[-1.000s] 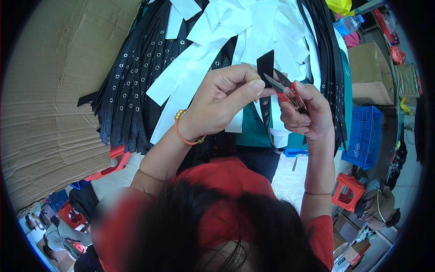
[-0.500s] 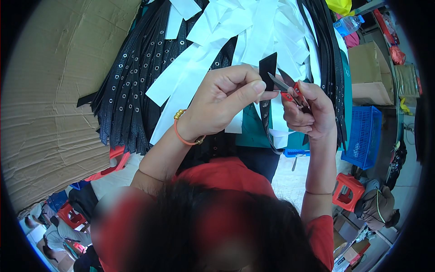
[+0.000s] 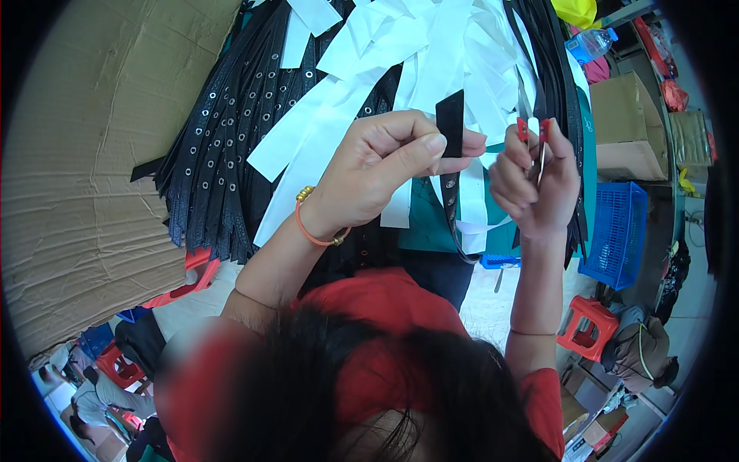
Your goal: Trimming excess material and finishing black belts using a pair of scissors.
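Note:
My left hand [image 3: 381,169] pinches a black belt strap [image 3: 453,123] between thumb and fingers. The strap's slanted end sticks up past the fingertips, and its eyeleted length curves down below the hand. To the right, my right hand [image 3: 541,185] is closed around small scissors [image 3: 544,132] with red on the handles. Their blades point away from me, apart from the strap. Beneath both hands lie white paper strips [image 3: 431,38], and black straps with metal eyelets [image 3: 223,154] are heaped to the left.
A large cardboard sheet [image 3: 100,154] rises on the left. More black straps [image 3: 566,100] hang at the right table edge. Beyond them are a blue basket [image 3: 616,231], a cardboard box [image 3: 627,115], a plastic bottle [image 3: 591,45] and a red stool [image 3: 586,331]. Other people sit in the background.
My right hand has drawn the scissors back to the right, away from the strap end, and turned the blades to point away from me. My left hand has barely moved.

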Available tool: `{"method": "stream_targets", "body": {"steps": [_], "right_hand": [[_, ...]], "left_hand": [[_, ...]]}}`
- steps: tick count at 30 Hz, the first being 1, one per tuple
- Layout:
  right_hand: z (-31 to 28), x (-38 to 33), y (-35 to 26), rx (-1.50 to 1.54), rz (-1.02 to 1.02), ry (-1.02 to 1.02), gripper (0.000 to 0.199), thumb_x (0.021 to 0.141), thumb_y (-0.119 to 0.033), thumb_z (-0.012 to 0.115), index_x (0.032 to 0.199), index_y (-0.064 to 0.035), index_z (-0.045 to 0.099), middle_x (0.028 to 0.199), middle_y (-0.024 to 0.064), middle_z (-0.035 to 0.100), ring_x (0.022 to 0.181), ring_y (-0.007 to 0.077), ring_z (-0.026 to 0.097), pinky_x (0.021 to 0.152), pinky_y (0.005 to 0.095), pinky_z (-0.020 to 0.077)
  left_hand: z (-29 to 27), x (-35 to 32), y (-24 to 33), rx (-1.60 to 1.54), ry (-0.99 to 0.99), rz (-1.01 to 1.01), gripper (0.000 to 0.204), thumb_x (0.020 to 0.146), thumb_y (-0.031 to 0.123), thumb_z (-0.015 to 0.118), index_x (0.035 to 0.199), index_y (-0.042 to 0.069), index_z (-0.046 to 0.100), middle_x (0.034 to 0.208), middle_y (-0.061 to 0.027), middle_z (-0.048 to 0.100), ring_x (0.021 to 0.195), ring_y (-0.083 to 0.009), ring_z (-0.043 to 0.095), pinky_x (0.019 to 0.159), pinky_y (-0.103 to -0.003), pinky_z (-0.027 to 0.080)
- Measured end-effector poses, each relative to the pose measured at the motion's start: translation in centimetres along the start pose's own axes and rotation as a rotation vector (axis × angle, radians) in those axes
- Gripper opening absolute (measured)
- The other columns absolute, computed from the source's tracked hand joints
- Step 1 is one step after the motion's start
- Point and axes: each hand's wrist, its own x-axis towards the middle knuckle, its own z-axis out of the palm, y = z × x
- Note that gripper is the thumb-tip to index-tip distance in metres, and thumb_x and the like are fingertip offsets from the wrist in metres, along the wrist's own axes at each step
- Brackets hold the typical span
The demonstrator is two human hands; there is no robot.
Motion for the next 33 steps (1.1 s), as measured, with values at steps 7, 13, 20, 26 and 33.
{"method": "stream_targets", "body": {"steps": [7,13,20,26,33], "right_hand": [[2.7,-2.1,3.0,-0.646,-0.171,0.187,0.037,0.068,0.001,0.072,0.071,-0.008,0.036,0.073,0.0049,0.057,0.076,0.0103,0.058,0.067,0.0244,0.0496],[2.9,-2.3,3.8,-0.425,-0.241,0.309,0.039,0.071,0.009,0.065,0.069,-0.0107,0.031,0.071,0.0099,0.057,0.063,0.0158,0.06,0.058,0.0278,0.0523],[3.6,-3.7,0.8,-0.466,-0.277,0.336,0.041,0.07,0.007,0.067,0.07,-0.0118,0.03,0.066,0.0095,0.058,0.066,0.0171,0.063,0.054,0.029,0.0528],[5.0,-4.8,1.3,-0.471,-0.252,0.325,0.041,0.07,0.008,0.067,0.071,-0.0113,0.031,0.063,0.0067,0.054,0.062,0.015,0.061,0.053,0.0274,0.0527],[5.8,-6.1,0.8,-0.483,-0.22,0.321,0.042,0.068,0.008,0.068,0.072,-0.0117,0.031,0.061,0.0066,0.054,0.057,0.0133,0.059,0.052,0.0268,0.0525]], "left_hand": [[0.1,0.4,0.7,-0.06,0.044,-0.091,0.023,0.091,0.012,0.041,0.071,-0.001,0.046,0.106,-0.0262,0.055,0.105,-0.0341,0.054,0.087,-0.037,0.049],[0.3,1.5,0.9,-0.119,0.218,0.064,0.015,0.087,0.007,0.046,0.091,-0.006,0.052,0.109,-0.0225,0.054,0.112,-0.0334,0.049,0.091,-0.045,0.045],[2.1,1.4,2.0,0.384,0.301,0.077,0.043,0.079,0.009,0.064,0.118,-0.004,0.048,0.107,-0.0127,0.059,0.101,-0.0191,0.055,0.087,-0.031,0.043],[4.4,1.3,1.4,0.515,0.279,0.165,0.02,0.076,0.003,0.067,0.094,-0.002,0.059,0.084,-0.0075,0.063,0.075,-0.0094,0.059,0.067,-0.02,0.046],[5.4,1.6,3.4,0.389,0.242,0.061,0.032,0.091,0.025,0.046,0.084,-0.002,0.062,0.07,-0.0112,0.065,0.047,-0.0044,0.051,0.04,-0.015,0.035]]}}
